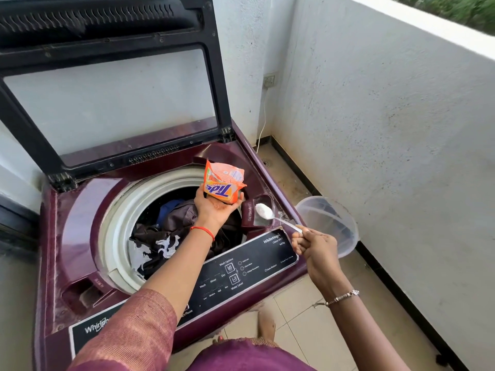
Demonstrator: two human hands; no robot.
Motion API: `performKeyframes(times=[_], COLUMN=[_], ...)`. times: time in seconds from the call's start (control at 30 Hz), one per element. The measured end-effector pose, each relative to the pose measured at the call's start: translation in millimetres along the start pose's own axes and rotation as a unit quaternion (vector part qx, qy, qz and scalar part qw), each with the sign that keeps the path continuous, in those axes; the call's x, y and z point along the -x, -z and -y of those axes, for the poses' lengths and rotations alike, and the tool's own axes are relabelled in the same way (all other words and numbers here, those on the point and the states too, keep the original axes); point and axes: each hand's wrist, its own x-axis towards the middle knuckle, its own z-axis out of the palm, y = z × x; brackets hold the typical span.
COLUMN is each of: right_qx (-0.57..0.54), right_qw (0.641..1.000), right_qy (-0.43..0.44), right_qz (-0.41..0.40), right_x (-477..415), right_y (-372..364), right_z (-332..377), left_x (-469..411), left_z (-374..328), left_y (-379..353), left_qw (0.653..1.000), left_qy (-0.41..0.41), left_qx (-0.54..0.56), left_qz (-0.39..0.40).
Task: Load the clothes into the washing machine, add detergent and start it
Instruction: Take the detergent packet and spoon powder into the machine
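Ok so here's where this can get messy. The dark clothes (171, 231) are already piled in the drum of the maroon top-loading washing machine (77, 223), and its black-framed glass lid (107, 30) is propped fully open. The detergent is mid-delivery. The left hand (214, 207) is cupped round the bottom of the orange Tide detergent pouch (223, 183), holding it over the rim of the drum. The right hand (313, 245) pinches the very end of a thin white plastic spoon (278, 219), which is heaped with white powder right above the little detergent compartment (265, 200) in the machine's right-hand corner.

Risks as I see them:

- That spoon is mounded high and held way out at the handle tip, so any wobble probably dumps powder on the maroon top or the black control panel (241, 274) instead of in the slot.
- The slot looks small next to the heap, so tipping it fast could overshoot.
- The pouch looks torn open at the top. If the left wrist rolls while attention is on the spoon, powder could spill straight onto the clothes.
- There's a clear plastic tub (329, 223) on the floor just beside the right arm, easy to knock when pulling back.

Nothing's been started on the panel yet, far as I can tell.
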Motion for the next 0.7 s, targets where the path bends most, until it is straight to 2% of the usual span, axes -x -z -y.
performKeyframes(times=[0.3,0.43,0.53,0.7], right_qx=[-0.143,-0.246,-0.341,-0.338], right_qw=[0.988,0.966,0.935,0.939], right_qy=[-0.064,-0.08,-0.099,-0.065], right_qz=[-0.015,-0.024,0.003,-0.001], right_x=[-8,-10,-15,-21], right_y=[-13,-14,-9,-3], right_z=[-3,-1,2,4], left_x=[-6,-6,-6,-6], left_z=[0,-1,-1,-1], left_y=[1,1,1,1], left_qw=[1.0,1.0,1.0,1.0], left_qy=[0.008,0.007,0.006,0.008], left_qx=[-0.002,-0.001,0.002,0.002], left_qz=[0.005,0.007,0.007,0.009])
